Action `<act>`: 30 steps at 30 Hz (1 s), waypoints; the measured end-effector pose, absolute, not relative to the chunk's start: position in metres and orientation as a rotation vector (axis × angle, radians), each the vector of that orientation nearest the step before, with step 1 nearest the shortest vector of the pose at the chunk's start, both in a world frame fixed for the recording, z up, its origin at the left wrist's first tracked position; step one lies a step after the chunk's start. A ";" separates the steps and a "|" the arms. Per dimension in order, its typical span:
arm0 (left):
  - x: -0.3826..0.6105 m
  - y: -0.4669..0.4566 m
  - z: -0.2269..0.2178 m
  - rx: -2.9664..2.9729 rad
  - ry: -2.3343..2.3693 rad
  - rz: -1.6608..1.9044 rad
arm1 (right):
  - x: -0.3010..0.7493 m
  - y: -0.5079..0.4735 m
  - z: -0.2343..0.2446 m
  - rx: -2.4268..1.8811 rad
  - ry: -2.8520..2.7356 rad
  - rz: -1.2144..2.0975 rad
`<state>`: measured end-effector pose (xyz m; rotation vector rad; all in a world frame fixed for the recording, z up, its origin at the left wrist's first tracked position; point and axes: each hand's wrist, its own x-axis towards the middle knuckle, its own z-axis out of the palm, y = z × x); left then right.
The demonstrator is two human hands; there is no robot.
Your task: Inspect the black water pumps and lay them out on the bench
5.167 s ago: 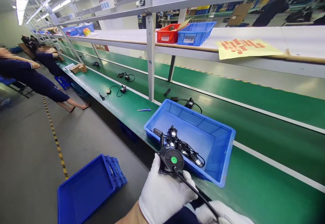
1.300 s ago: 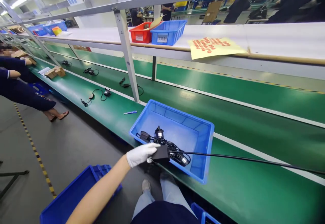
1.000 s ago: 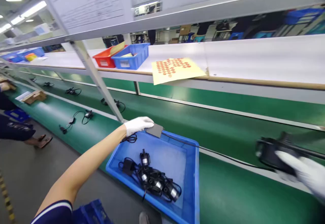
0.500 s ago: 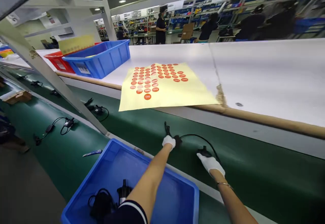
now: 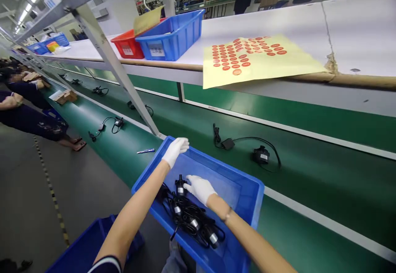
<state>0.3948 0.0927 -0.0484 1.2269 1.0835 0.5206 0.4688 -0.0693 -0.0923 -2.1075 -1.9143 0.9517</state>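
At far left we see two people [image 5: 23,116] in dark clothes beside the green bench [image 5: 130,161], and on it some cartons [image 5: 64,96]. A blue tray [image 5: 83,248] sits on the floor below. Farther along the bench we have a cabled pump [image 5: 118,122]. Above it, past the slanting post [image 5: 114,64], a red bin [image 5: 127,48] stands on the shelf. A blue knife [image 5: 145,151] lies on the bench near our tub, and over it a blue bin [image 5: 173,36] stands against the red one.

Our gloved left hand [image 5: 175,152] is over the tub's far left corner, fingers loosely extended, grip slack; whether it touches the rim we cannot tell. Below it lie the tangled pumps [image 5: 194,222], heaped along the near side of the tub [image 5: 235,170], an upright pump [image 5: 180,185] among them. Our gloved right hand [image 5: 199,187] reaches into the tub, fingers parted just beside that upright one; we cannot tell whether they touch.

Beyond the tub, across the white rail [image 5: 309,213], an adapter [image 5: 228,144] lies on the green belt, its cord running right to a lone pump [image 5: 260,155]. Above these, a yellow sheet [image 5: 260,60] with red stickers overhangs the shelf edge.
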 end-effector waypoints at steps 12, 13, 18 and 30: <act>0.235 0.002 -0.088 0.888 1.117 0.578 | 0.432 -0.046 -0.045 -2.163 -2.050 0.639; 0.239 -0.002 -0.084 0.851 1.060 0.570 | 0.433 -0.052 -0.028 -2.130 -2.039 0.605; 0.250 -0.042 -0.046 0.639 0.750 0.469 | 0.414 -0.092 0.054 -1.881 -2.001 0.615; 0.167 -0.158 0.042 -0.440 0.510 0.714 | 0.290 -0.253 0.013 -1.541 -1.472 1.302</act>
